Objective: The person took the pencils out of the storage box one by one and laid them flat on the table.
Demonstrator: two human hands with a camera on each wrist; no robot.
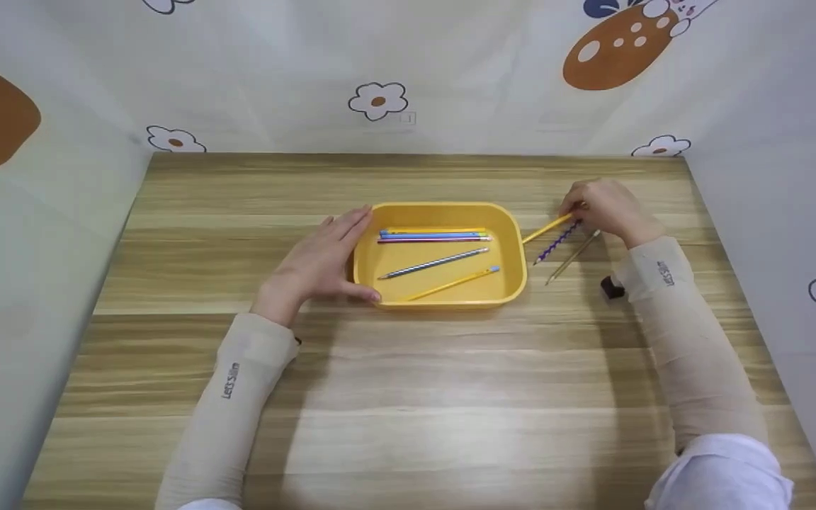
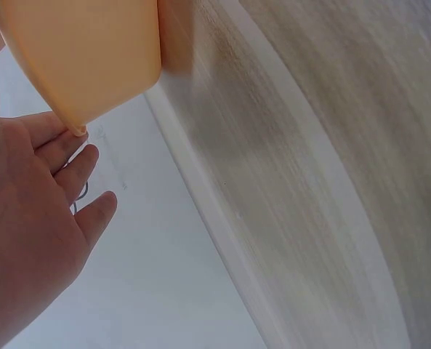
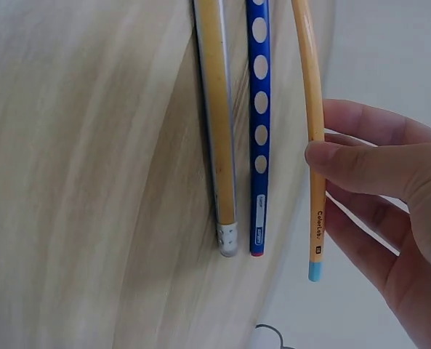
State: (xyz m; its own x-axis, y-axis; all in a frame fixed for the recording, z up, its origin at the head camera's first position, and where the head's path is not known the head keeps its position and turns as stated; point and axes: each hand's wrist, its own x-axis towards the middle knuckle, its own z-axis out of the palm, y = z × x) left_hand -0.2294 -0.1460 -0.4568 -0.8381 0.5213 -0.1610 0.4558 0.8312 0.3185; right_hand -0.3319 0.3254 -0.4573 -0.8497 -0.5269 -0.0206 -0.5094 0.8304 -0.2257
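Note:
My left hand (image 1: 319,262) lies with outstretched fingers and thumb against the left end of a yellow plastic tray (image 1: 443,304). Its fingertips touch the tray's rim in the left wrist view. Right of the tray, my right hand (image 1: 610,205) pinches a yellow pencil (image 3: 315,196) near its blue end between thumb and fingers. Beside that pencil, on the table, lie a blue pencil with pale dots (image 3: 260,109) and a gold-coloured pencil with a white eraser (image 3: 219,131). Inside the tray are several pencils, among them a striped grey pencil (image 1: 433,263) and another yellow pencil (image 1: 450,285).
The wood-grain table (image 1: 408,397) is bounded by pale curtains (image 1: 295,85) with flower prints at the back and sides. A small black block (image 1: 612,287) shows beside my right wrist. Both forearms wear beige sleeves.

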